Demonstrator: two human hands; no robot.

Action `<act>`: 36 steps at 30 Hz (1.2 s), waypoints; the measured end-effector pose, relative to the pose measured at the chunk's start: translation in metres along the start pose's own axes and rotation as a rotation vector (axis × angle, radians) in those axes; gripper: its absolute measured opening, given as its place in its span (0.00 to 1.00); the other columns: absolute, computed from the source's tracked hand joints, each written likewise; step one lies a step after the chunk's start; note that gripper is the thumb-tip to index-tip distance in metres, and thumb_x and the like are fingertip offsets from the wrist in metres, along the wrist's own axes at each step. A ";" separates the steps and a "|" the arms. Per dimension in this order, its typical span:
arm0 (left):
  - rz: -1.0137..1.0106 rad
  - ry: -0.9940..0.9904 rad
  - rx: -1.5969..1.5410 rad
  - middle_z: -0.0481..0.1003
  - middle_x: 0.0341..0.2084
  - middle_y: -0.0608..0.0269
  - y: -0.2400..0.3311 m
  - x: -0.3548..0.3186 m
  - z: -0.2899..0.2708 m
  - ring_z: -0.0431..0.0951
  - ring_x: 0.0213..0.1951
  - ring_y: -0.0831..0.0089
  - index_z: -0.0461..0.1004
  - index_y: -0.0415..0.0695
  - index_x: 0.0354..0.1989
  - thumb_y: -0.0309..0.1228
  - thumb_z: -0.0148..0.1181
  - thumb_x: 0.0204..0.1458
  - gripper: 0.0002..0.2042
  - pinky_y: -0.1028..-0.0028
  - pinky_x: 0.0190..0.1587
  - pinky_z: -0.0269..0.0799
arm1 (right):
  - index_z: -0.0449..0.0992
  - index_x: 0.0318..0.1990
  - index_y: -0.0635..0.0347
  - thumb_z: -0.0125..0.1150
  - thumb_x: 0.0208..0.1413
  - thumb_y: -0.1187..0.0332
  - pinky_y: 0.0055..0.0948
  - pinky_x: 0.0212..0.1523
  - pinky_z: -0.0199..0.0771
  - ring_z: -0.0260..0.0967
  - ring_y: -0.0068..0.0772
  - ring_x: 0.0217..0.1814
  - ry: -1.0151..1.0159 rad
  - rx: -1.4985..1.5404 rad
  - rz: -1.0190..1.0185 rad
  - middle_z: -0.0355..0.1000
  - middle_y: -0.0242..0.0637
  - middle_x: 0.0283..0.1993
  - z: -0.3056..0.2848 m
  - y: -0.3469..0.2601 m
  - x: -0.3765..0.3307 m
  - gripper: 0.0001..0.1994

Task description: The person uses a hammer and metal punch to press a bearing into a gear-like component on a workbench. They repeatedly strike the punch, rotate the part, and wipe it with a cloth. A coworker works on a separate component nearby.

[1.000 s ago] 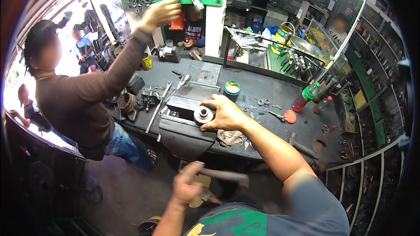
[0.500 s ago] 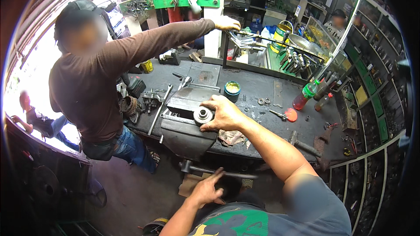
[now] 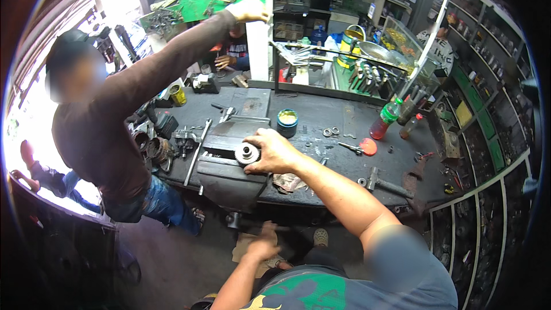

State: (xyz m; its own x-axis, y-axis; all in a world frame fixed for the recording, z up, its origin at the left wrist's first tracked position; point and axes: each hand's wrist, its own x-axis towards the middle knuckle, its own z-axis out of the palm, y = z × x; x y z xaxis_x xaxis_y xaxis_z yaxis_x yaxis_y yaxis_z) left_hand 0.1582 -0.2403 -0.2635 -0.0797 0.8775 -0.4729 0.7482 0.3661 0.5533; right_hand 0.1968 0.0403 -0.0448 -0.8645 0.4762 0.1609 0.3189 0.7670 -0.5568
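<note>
My right hand (image 3: 272,152) is closed around a toothed metal gear (image 3: 247,153). It grips the gear's edge between thumb and fingers, over the jaws of a large dark bench vise (image 3: 234,182). The gear's round hub faces up. Below the vise, my left hand (image 3: 264,245) hangs beside the vise's screw head (image 3: 233,220). Motion smears its fingers, so I cannot make out whether it holds the handle bar. A crumpled rag (image 3: 288,182) lies on the bench just right of the vise.
A co-worker in a brown top (image 3: 103,138) stands at left, one arm stretched over the bench. On the bench (image 3: 321,161) are a grease tub (image 3: 287,122), a long-handled wrench (image 3: 198,152), a hammer (image 3: 390,185), bearing rings (image 3: 331,132) and two bottles (image 3: 385,119). Shelves (image 3: 488,206) line the right.
The view has shifted. My left hand has moved, and the vise handle no longer shows stretched sideways. My right hand stays on the gear. The co-worker's hand has moved away from the rack.
</note>
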 end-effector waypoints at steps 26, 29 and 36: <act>-0.575 0.677 -1.137 0.75 0.20 0.68 -0.132 0.001 -0.111 0.66 0.16 0.75 0.77 0.48 0.34 0.49 0.59 0.72 0.19 0.68 0.20 0.58 | 0.80 0.63 0.60 0.79 0.58 0.58 0.54 0.71 0.73 0.72 0.58 0.72 -0.163 -0.426 1.010 0.76 0.52 0.66 -0.056 0.285 -0.355 0.28; -0.803 0.105 -0.705 0.85 0.24 0.44 -0.042 -0.021 -0.135 0.70 0.14 0.71 0.82 0.39 0.41 0.59 0.40 0.77 0.34 0.66 0.17 0.59 | 0.79 0.65 0.61 0.82 0.56 0.55 0.54 0.68 0.72 0.72 0.59 0.67 -0.028 -0.424 0.882 0.75 0.51 0.60 -0.042 0.300 -0.373 0.33; -0.635 -0.186 -0.241 0.87 0.27 0.49 0.044 -0.026 -0.141 0.89 0.29 0.64 0.87 0.32 0.42 0.37 0.59 0.64 0.18 0.61 0.38 0.82 | 0.80 0.61 0.58 0.82 0.54 0.61 0.53 0.64 0.73 0.75 0.54 0.63 0.059 -0.423 0.826 0.78 0.45 0.55 -0.025 0.310 -0.380 0.28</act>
State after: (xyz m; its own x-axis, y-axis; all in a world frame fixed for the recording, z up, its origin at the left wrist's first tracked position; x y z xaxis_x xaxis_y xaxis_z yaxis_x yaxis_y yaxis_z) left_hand 0.1001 -0.2038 -0.1304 -0.3225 0.4115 -0.8525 0.4262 0.8672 0.2574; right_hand 0.6338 0.1081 -0.2578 -0.2824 0.9533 -0.1069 0.9497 0.2621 -0.1714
